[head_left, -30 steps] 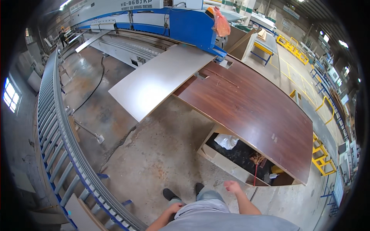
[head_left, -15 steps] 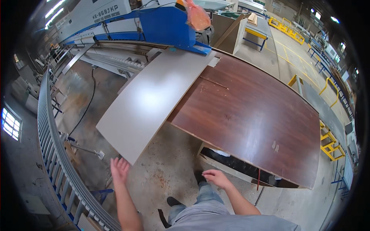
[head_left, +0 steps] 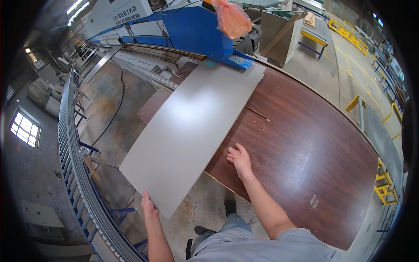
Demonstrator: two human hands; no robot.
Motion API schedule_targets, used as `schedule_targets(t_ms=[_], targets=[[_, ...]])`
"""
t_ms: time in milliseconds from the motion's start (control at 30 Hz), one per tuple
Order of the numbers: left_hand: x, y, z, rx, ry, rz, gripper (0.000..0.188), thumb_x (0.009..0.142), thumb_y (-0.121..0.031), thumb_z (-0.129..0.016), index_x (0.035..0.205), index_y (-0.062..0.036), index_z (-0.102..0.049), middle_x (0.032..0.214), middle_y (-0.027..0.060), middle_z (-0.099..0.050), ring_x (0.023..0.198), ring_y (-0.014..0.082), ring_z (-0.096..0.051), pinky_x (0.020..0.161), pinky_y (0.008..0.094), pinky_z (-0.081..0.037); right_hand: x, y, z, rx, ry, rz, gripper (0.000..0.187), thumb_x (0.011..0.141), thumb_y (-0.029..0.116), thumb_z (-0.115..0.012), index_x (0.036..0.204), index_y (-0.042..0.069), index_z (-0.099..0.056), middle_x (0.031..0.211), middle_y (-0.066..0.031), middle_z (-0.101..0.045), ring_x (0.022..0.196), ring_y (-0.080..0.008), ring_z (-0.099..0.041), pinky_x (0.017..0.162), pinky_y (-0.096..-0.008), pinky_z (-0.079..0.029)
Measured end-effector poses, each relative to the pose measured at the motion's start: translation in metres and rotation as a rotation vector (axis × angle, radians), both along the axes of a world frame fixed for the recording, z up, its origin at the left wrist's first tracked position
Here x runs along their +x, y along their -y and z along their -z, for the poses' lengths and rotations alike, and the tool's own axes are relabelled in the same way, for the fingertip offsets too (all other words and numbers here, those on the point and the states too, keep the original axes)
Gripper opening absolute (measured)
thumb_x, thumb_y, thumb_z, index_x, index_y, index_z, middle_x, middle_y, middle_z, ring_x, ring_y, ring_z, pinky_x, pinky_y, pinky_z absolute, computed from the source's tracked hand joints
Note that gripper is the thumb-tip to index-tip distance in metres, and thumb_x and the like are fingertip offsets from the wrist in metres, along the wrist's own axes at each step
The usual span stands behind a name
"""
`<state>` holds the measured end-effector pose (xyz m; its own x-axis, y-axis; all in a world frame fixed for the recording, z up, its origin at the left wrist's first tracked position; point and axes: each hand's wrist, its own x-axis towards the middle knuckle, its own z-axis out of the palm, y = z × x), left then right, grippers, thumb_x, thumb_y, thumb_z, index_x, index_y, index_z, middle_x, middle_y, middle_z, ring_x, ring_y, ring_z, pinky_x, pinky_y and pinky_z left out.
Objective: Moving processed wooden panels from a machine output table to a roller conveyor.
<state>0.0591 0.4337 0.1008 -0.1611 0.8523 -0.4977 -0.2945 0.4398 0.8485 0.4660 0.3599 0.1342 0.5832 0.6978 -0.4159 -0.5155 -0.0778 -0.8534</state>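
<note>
A long pale grey panel (head_left: 187,126) lies at a slant, its far end beside the blue machine and its right part over a brown wood-grain tabletop (head_left: 301,144). Its near end juts out past the tabletop, over the floor. My left hand (head_left: 149,205) grips the near left edge of this panel, thumb on top and the other fingers hidden beneath. Over the brown top, just right of the panel's long edge, is my right hand (head_left: 239,160). It holds nothing, and its fingers are loosely bent and apart.
A roller conveyor (head_left: 72,153) curves along my left. The blue and white machine (head_left: 192,32) stands at the far side, an orange plastic bag (head_left: 233,19) hanging at its end. A black cable (head_left: 118,105) crosses the floor. Yellow frames (head_left: 385,185) stand at the right.
The grey panel now reaches nearer to me. My left hand has closed on its near edge, while my right hand has moved forward over the brown top. The view has shifted too.
</note>
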Motion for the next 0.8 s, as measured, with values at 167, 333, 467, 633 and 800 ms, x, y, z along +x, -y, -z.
schedule_targets(t_ms=[167,333,467,633,800], targets=[[0.015,0.035,-0.023,0.043,-0.114,-0.055,0.045,0.096,-0.035,-0.044,0.120,0.0025,-0.049,0.114,0.0120,-0.059,0.100,0.0240,-0.058,0.084,0.0365,-0.048,0.050,-0.066,0.018,0.156,-0.165,0.203,0.045,0.085,0.015,-0.060,0.122,-0.006,-0.044,0.096,-0.0094,-0.060,0.082,-0.0159,-0.057,0.070,-0.0294,-0.048],[0.021,0.060,-0.034,-0.010,-0.152,-0.142,0.042,0.096,-0.034,-0.046,0.114,0.0027,-0.052,0.110,0.0112,-0.060,0.096,0.0225,-0.059,0.081,0.0351,-0.049,0.105,-0.090,0.028,0.184,-0.336,0.281,0.025,0.078,0.004,-0.063,0.100,-0.003,-0.053,0.097,-0.0122,-0.061,0.088,-0.0236,-0.059,0.078,-0.0366,-0.049],[0.006,0.078,-0.048,-0.013,-0.222,-0.315,0.039,0.094,-0.032,-0.049,0.111,0.0026,-0.054,0.105,0.0115,-0.061,0.091,0.0202,-0.059,0.078,0.0334,-0.049,0.075,-0.068,0.010,0.284,-0.270,0.156,0.040,0.079,0.000,-0.061,0.116,-0.004,-0.049,0.109,-0.0128,-0.059,0.098,-0.0261,-0.057,0.085,-0.0367,-0.048],[-0.055,0.121,-0.055,-0.006,-0.648,-0.294,0.043,0.089,-0.032,-0.058,0.101,0.0087,-0.057,0.094,0.0125,-0.062,0.084,0.0191,-0.056,0.075,0.0337,-0.047,0.021,-0.014,0.022,0.276,-0.348,0.108,0.034,0.086,0.015,-0.053,0.115,-0.004,-0.051,0.111,-0.0146,-0.058,0.103,-0.0281,-0.056,0.091,-0.0392,-0.046],[-0.091,0.181,-0.136,-0.117,-1.047,-0.225,0.053,0.084,-0.044,-0.058,0.100,0.0069,-0.059,0.092,0.0224,-0.064,0.085,0.0313,-0.061,0.076,0.0384,-0.046,-0.042,0.067,-0.027,0.104,-0.549,-0.095,0.045,0.089,0.026,-0.048,0.123,-0.003,-0.046,0.123,-0.0156,-0.052,0.113,-0.0304,-0.050,0.096,-0.0451,-0.043]])
